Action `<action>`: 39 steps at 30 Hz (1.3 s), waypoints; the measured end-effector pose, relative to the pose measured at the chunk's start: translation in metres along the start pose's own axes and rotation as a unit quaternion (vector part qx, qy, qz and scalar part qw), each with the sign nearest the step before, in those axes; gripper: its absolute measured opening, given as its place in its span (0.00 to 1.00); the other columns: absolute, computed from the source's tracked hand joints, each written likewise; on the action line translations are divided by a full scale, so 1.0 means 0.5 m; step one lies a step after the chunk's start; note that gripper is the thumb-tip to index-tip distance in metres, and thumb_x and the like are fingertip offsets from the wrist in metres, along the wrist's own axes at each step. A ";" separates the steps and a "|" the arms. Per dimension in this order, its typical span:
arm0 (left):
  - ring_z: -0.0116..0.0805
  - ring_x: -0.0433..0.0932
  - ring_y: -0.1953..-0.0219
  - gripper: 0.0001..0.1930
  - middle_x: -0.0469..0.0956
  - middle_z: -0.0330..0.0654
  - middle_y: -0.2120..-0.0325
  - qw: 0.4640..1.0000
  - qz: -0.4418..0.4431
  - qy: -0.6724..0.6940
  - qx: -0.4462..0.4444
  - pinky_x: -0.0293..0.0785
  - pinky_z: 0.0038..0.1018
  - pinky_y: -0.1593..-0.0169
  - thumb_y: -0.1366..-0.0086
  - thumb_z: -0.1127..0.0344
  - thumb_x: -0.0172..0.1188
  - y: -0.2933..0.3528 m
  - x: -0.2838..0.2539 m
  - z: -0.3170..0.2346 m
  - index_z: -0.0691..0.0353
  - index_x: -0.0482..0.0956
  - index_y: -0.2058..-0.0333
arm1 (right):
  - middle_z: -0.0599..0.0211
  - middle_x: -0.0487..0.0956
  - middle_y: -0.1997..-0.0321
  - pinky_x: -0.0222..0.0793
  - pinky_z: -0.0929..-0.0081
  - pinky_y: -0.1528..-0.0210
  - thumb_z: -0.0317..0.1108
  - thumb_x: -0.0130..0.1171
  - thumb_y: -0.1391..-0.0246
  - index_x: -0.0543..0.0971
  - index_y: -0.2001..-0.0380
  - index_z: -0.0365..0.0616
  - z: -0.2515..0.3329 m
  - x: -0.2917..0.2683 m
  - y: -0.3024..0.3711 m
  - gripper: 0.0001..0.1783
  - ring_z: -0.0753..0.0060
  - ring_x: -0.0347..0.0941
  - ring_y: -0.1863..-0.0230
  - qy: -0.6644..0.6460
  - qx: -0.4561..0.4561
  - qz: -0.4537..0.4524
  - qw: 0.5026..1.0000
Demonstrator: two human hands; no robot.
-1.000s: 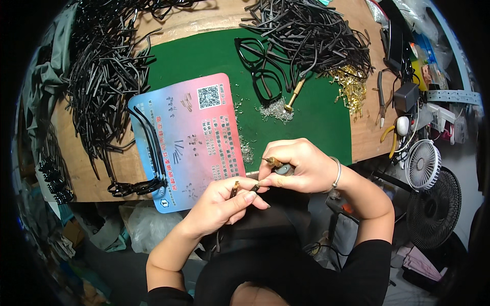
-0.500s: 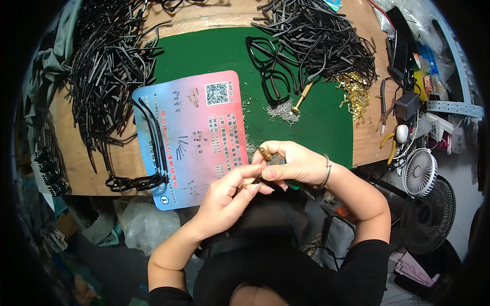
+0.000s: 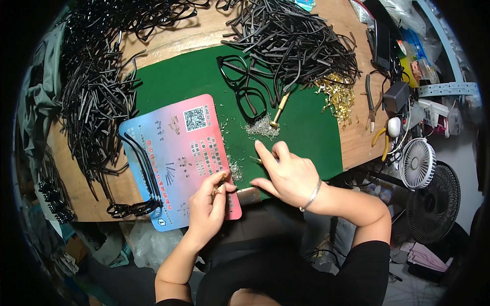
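My left hand is closed in a pinch over the lower right edge of the pink-and-blue printed mat. A small gold-coloured metal piece shows partly between its fingertips, the rest hidden. My right hand is over the green mat, with index finger stretched forward and thumb apart. A slim metal tool pokes out from under its fingers; its handle is hidden in the palm. Ahead of the index fingertip lies a heap of tiny silver screws. A brass screwdriver rests beside the heap, next to black eyeglass frames.
Piles of black temple arms lie at the back and left. Gold hinge pieces are heaped at the right. Pliers lie near the table's right edge, with fans beyond. Finished-looking glasses sit at the mat's left.
My hands have parted: the right moved forward and right toward the silver screws, the left drew back to the left. The whole view has shifted slightly.
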State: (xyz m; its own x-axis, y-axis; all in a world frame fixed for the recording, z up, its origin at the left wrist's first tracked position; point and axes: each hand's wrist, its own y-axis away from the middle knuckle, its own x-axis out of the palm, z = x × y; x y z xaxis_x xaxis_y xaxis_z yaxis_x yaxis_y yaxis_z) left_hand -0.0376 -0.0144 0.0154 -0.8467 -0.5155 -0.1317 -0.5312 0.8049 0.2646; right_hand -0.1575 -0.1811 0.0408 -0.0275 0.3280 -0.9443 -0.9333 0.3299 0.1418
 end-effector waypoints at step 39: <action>0.14 0.62 0.86 0.13 0.76 0.41 0.69 0.977 0.022 0.174 -0.119 0.59 0.12 0.83 0.34 0.75 0.44 -0.010 -0.014 -0.010 0.69 0.67 0.51 | 0.63 0.67 0.69 0.67 0.75 0.85 0.30 0.55 0.58 0.71 0.52 0.49 -0.037 0.035 -0.008 0.24 0.70 0.66 0.84 0.080 -0.047 -0.090 0.992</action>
State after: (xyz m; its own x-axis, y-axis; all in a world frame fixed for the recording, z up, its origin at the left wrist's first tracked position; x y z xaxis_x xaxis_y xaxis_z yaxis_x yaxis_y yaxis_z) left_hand -0.0289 -0.0163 0.0199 -0.7846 -0.5844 0.2070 -0.4374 0.7584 0.4832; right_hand -0.1611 -0.1931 0.0181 0.0926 0.1237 -0.9880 -0.9572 0.2843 -0.0541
